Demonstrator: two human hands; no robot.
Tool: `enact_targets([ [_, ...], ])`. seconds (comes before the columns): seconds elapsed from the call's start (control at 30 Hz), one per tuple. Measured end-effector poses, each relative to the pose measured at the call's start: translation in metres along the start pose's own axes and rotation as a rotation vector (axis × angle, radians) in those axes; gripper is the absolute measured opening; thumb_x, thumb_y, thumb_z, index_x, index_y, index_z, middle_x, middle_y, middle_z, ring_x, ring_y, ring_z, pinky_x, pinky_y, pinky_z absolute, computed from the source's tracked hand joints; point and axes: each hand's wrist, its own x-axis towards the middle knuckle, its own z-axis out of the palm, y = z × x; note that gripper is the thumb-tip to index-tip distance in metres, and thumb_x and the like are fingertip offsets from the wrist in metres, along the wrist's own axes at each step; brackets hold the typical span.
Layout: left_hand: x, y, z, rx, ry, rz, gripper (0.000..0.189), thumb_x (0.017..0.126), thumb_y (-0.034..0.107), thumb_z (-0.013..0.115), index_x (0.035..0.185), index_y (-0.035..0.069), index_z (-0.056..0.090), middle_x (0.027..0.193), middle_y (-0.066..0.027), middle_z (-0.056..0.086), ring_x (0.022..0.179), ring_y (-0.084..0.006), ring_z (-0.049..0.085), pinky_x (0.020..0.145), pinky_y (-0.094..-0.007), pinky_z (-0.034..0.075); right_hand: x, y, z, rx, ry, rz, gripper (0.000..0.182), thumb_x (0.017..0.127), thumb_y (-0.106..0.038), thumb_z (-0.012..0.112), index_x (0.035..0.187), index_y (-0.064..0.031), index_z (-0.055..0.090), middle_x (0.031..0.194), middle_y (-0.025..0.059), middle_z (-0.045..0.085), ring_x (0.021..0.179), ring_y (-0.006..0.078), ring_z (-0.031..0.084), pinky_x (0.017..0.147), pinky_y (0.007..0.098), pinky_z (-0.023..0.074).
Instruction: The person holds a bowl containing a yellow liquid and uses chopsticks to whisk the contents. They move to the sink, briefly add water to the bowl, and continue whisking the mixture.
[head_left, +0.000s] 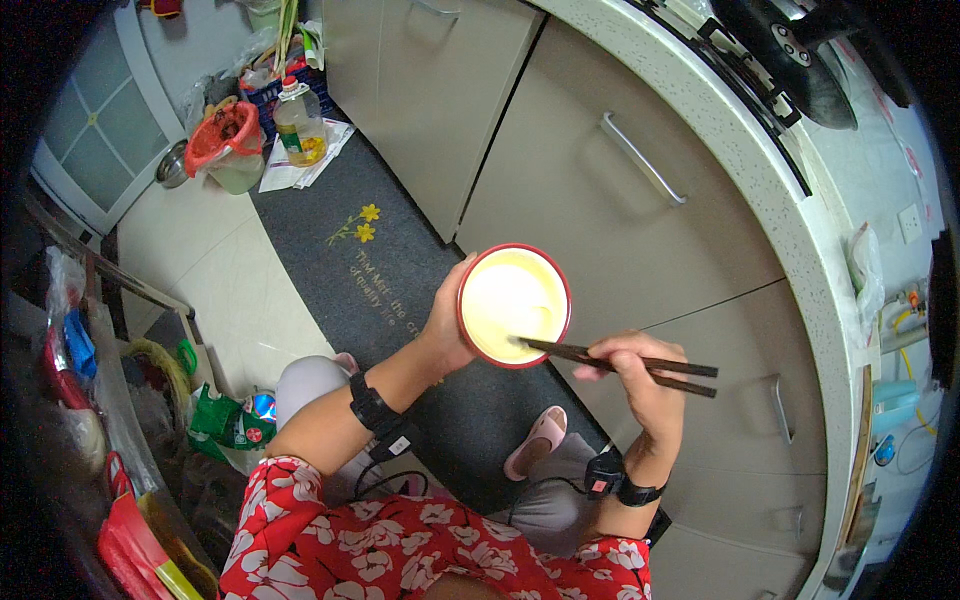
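Observation:
A round bowl with a red rim (568, 315) is held up in front of me, over the dark floor mat. My left hand (448, 326) grips it from its left side. Inside lies a smooth pale-yellow mixture (510, 300), partly washed out by glare. My right hand (637, 371) holds a pair of dark chopsticks (570, 351) at the bowl's lower right. Their tips dip into the mixture near the lower rim and look blurred. The outer wall of the bowl is mostly hidden from above.
Beige cabinets (600, 217) with metal handles and a speckled countertop (720, 112) curve along the right. A wok (810, 82) sits at the stove. On the floor at upper left stand an oil bottle (301, 124) and a lined bin (232, 161). Bags (225, 424) crowd the left.

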Motion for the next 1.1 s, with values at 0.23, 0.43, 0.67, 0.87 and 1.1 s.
enact_targets([
  [0.23,0.001,-0.003,-0.001,-0.010,-0.023,-0.039,0.050,0.098,0.041,0.029,0.123,0.004,0.051,0.117,-0.0136,0.060,0.104,-0.0235,0.061,0.089,-0.0383,0.052,0.003,0.010,-0.006,-0.071,0.234,0.069,0.021,0.091,-0.011,0.055,0.087,0.0073,0.064,0.079,0.0148,0.066,0.064,0.0204,0.066,0.063,0.0281,0.0541],
  [0.43,0.000,-0.002,0.000,-0.016,-0.043,-0.095,0.050,0.098,0.040,0.029,0.123,0.003,0.050,0.118,-0.0135,0.060,0.105,-0.0230,0.061,0.088,-0.0376,0.052,0.005,0.011,-0.007,-0.075,0.218,-0.001,0.024,0.092,-0.015,0.054,0.091,0.0069,0.063,0.084,0.0172,0.064,0.071,0.0260,0.068,0.066,0.0329,0.0560],
  [0.67,0.001,-0.004,-0.009,0.090,-0.001,0.007,0.050,0.098,0.041,0.029,0.124,0.005,0.052,0.121,-0.0130,0.059,0.107,-0.0253,0.060,0.093,-0.0411,0.048,0.000,-0.004,0.007,0.098,-0.013,0.178,0.022,0.091,-0.013,0.055,0.086,0.0069,0.064,0.076,0.0151,0.066,0.067,0.0201,0.067,0.062,0.0275,0.0547],
  [0.87,0.001,-0.003,-0.001,0.000,-0.009,-0.049,0.047,0.098,0.039,0.029,0.120,0.004,0.052,0.116,-0.0119,0.061,0.104,-0.0228,0.061,0.088,-0.0373,0.051,0.005,0.009,0.000,0.007,0.246,0.195,0.018,0.090,-0.011,0.056,0.088,0.0056,0.062,0.078,0.0114,0.066,0.068,0.0176,0.066,0.065,0.0276,0.0537],
  [1.1,0.003,-0.007,-0.007,0.001,-0.035,-0.034,0.047,0.099,0.038,0.028,0.121,0.004,0.051,0.117,-0.0125,0.060,0.105,-0.0229,0.060,0.089,-0.0376,0.051,0.005,0.013,0.017,0.226,0.118,0.192,0.022,0.092,-0.014,0.054,0.088,0.0059,0.061,0.081,0.0133,0.066,0.069,0.0181,0.066,0.066,0.0274,0.0535],
])
